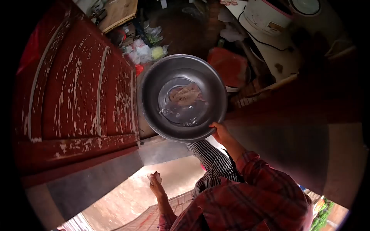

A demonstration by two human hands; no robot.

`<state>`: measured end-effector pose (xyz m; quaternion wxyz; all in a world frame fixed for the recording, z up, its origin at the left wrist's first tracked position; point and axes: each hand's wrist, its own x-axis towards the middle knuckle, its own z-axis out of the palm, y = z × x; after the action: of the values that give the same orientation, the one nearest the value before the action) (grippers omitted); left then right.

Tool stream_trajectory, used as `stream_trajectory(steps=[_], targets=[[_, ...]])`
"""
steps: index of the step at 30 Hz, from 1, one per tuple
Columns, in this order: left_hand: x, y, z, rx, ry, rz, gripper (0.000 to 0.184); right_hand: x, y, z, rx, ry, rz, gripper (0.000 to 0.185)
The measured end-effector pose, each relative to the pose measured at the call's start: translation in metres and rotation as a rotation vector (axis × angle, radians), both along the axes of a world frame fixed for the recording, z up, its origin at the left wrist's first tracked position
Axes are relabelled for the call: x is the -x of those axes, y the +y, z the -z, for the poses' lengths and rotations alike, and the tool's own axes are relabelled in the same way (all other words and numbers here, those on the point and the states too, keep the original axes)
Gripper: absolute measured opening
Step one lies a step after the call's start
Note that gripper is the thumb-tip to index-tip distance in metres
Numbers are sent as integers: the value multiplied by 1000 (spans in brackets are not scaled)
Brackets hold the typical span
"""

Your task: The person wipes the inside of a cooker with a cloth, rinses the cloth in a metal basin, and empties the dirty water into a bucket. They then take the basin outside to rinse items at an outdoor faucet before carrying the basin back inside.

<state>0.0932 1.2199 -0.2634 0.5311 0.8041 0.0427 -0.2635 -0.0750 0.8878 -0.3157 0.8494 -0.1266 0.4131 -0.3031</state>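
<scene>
A round dark-grey basin (150, 109) is held out in front of me at doorway height. My right hand (220, 133) grips its near right rim, thumb over the edge. Inside lies a crumpled brownish cloth (187, 94), in what looks like a little shallow water with bright glints. My left hand (156, 184) hangs low on the left, away from the basin. Its fingers are curled around something small and pale that I cannot make out.
A peeling red wooden door (81, 88) stands at the left. Beyond the basin are plastic bags (142, 52), a red-covered container (228, 67) and a table (256, 32) bearing a white appliance (266, 17) with a black cord. A stone sill (165, 149) crosses below.
</scene>
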Motion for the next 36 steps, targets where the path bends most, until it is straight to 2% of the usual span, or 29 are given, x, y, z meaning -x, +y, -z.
stream_trajectory(steps=[2, 4, 6, 11, 15, 18, 20, 21, 24, 26, 27, 29, 31, 34, 35, 36], targets=[[-26, -35, 2, -23, 108, 65, 55, -7, -31, 21, -51, 85, 73, 15], [-48, -83, -11, -51, 220, 109, 55, -21, -63, 12, -105, 108, 147, 12], [-61, -131, -22, -72, 247, 192, 51, -25, -97, 1, -55, 297, 239, 10], [-102, -226, -23, -129, 239, 403, 49, -18, -148, 29, -112, 278, 391, 9], [-120, -293, -29, -97, 262, 445, 49, -33, -177, 29, -239, 227, 598, 9], [-132, -324, 4, -113, 360, 496, 43, -33, -192, 65, -242, 225, 656, 12], [-127, -379, 12, -298, 163, 910, 45, -36, -197, 77, -239, 229, 703, 16], [-127, -402, 28, -304, 168, 939, 45, -38, -201, 82, -220, 239, 718, 19], [-118, -464, 113, -97, -61, 1398, 42, -44, -212, 81, -278, 322, 799, 28], [-95, -513, 150, 3, -109, 1582, 41, -43, -218, 91, -285, 341, 838, 35], [-80, -538, 163, 168, 24, 1527, 42, -45, -221, 82, -263, 333, 870, 34], [-67, -562, 188, 319, 173, 1429, 44, -54, -222, 79, -234, 321, 908, 31], [-65, -577, 211, 237, -380, 1867, 36, -60, -235, 82, -217, 331, 967, 30], [-45, -588, 209, 202, -212, 1882, 33, -64, -241, 84, -211, 312, 1082, 29], [-47, -582, 233, 353, -531, 1966, 34, -61, -241, 88, -214, 313, 1071, 28], [-42, -585, 221, 348, -520, 1979, 34, -59, -240, 88, -214, 316, 1056, 28]])
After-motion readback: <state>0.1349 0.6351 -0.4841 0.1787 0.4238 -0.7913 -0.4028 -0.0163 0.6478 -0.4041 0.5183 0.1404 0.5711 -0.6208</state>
